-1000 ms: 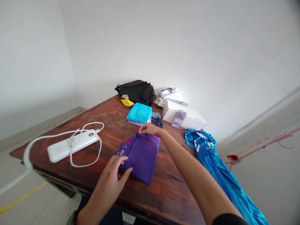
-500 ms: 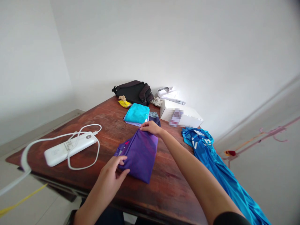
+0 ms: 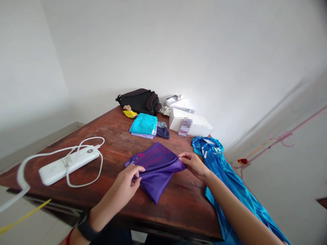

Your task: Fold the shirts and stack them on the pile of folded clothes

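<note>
Purple shiny garment (image 3: 157,177) pinched at opposite edges by left hand (image 3: 122,185) and right hand (image 3: 194,166) fingers, pink print (image 3: 140,155) unreadable.

Glossy purple cloth (image 3: 157,173) on a varnished red-brown wooden table (image 3: 113,153), its grain showing under a scuffed sheen.

Around the cloth: at 3 o'clock, a shiny blue satin-like jersey (image 3: 231,187); at 9 o'clock, a smooth white plastic power bank (image 3: 68,165) with a thin white cable (image 3: 101,163); at 12 o'clock, a matt teal folded cloth (image 3: 143,124) and, beyond it, a black fabric bag (image 3: 138,101); at 1 o'clock, a smooth white cardboard box (image 3: 190,124).
</note>
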### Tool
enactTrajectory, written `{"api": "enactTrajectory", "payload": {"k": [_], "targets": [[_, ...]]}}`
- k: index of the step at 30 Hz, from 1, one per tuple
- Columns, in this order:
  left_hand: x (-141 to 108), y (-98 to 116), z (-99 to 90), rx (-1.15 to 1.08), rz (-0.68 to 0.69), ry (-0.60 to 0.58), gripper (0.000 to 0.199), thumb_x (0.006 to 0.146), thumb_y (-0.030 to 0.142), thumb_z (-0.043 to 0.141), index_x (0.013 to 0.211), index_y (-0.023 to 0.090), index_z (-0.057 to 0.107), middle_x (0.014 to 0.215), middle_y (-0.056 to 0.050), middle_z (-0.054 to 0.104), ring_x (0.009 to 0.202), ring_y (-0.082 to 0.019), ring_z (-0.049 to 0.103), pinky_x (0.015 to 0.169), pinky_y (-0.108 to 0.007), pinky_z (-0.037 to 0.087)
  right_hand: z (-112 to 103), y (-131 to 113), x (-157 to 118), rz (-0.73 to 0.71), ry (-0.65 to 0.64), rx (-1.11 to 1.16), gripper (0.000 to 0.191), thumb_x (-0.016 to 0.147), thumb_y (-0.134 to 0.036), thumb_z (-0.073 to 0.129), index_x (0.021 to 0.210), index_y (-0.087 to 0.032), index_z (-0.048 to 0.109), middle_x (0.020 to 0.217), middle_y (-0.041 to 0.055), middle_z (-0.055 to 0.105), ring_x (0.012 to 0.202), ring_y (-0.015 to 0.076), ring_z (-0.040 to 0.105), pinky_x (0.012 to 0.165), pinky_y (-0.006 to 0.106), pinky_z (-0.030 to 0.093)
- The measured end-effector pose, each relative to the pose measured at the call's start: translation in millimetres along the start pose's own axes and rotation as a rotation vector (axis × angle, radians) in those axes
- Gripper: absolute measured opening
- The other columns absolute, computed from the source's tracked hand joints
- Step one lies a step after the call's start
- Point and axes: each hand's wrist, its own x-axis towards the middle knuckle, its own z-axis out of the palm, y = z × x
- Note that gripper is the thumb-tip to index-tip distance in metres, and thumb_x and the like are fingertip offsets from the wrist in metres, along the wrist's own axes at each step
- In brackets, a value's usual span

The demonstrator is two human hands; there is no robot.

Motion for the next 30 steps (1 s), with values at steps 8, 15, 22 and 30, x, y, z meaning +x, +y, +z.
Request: {"api": "enactTrajectory", "payload": {"k": [8, 15, 22, 30], "targets": [[20.0, 31.6, 3.0, 0.005, 0.168, -0.199, 0.042, 0.084, 0.003, 0.05, 0.105, 0.026, 0.077, 0.124, -0.008, 0.065, 0.11, -0.021, 0.069, 0.1, -0.033, 0.054, -13.7, -5.3, -107.3, -0.046, 0.222, 0.082, 0.039, 0.066, -0.053, 0.09, 0.077, -0.02, 0.074, 0.119, 0.0149, 0.074, 0.101, 0.0295, 0.071, 0.086, 0.04, 0.056], [4.0, 61.8, -25.9, -0.058, 0.23, -0.417, 0.036, 0.085, 0.006, 0.054, 0.099, 0.029, 0.078, 0.11, -0.001, 0.076, 0.104, -0.017, 0.072, 0.095, -0.026, 0.056, -27.4, -4.2, -162.8, -0.102, 0.283, -0.079, 0.025, 0.074, -0.046, 0.087, 0.08, -0.024, 0.077, 0.092, 0.0122, 0.077, 0.087, 0.0272, 0.074, 0.08, 0.039, 0.06], [-16.8, 67.1, -11.3, 0.041, 0.171, -0.338, 0.035, 0.08, 0.021, 0.077, 0.114, 0.031, 0.075, 0.114, -0.003, 0.075, 0.106, -0.025, 0.072, 0.094, -0.033, 0.058, -27.9, 9.1, -182.7, -0.295, 0.46, -0.15, 0.019, 0.077, -0.039, 0.085, 0.085, -0.027, 0.074, 0.087, 0.0089, 0.076, 0.082, 0.0253, 0.074, 0.072, 0.034, 0.063], [-20.0, 70.8, -7.7, 0.082, 0.124, -0.405, 0.01, 0.087, 0.035, 0.077, 0.091, 0.027, 0.072, 0.098, -0.001, 0.074, 0.092, -0.021, 0.073, 0.084, -0.028, 0.058, -26.5, -2.0, -167.3, -0.352, 0.531, -0.377, 0.023, 0.085, -0.045, 0.076, 0.097, -0.027, 0.081, 0.101, 0.0083, 0.077, 0.095, 0.0274, 0.072, 0.087, 0.038, 0.061]]}}
